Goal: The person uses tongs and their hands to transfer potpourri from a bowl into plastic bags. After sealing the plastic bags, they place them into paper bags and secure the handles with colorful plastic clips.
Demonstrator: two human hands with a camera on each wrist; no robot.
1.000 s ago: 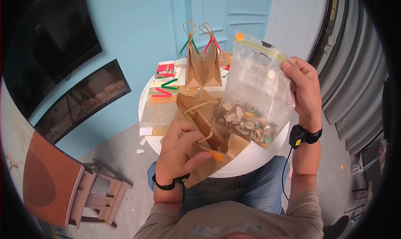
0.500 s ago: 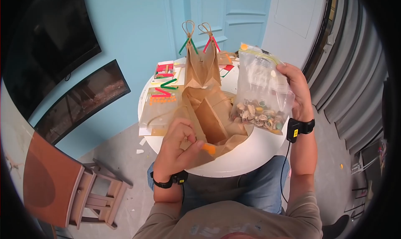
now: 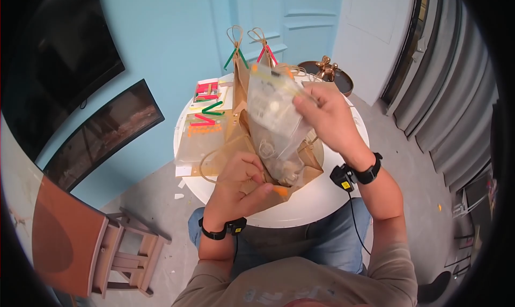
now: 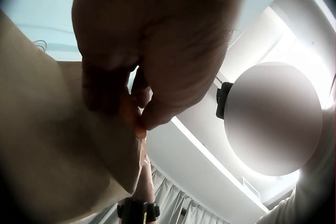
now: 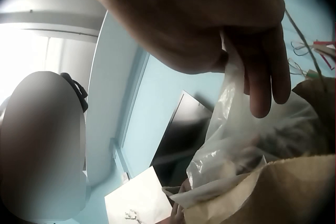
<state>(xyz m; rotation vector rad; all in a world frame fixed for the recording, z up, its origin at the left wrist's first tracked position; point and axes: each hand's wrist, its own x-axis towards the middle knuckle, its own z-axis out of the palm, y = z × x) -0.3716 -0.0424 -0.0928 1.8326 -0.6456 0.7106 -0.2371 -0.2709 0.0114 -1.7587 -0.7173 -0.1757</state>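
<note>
The right hand (image 3: pixel 327 114) pinches the upper right edge of a clear zip bag (image 3: pixel 276 106), whose lower end with small pieces is inside the mouth of an open brown paper bag (image 3: pixel 310 170). In the right wrist view the clear bag (image 5: pixel 252 134) hangs under the right hand (image 5: pixel 210 19), beside the paper bag's rim (image 5: pixel 262 187). With thumb and fingers the left hand (image 3: pixel 236 191) pinches the paper bag's near edge, an orange piece (image 3: pixel 280 190) at the thumb tip. The left wrist view shows the left hand (image 4: pixel 157 40) gripping the paper (image 4: pixel 115 150).
Two paper bags with tied handles and green and pink strips (image 3: pixel 240 87) stand at the back. On the white table's (image 3: pixel 322 206) left lie a box of colored pieces (image 3: pixel 206 91), pink and green strips (image 3: pixel 204 119) and a flat clear bag (image 3: pixel 201 148). A round dark tray (image 3: pixel 343 84) is behind.
The right hand has moved left with the clear bag, from beside the paper bag to over and partly into its mouth. The left hand keeps its hold on the near edge.
</note>
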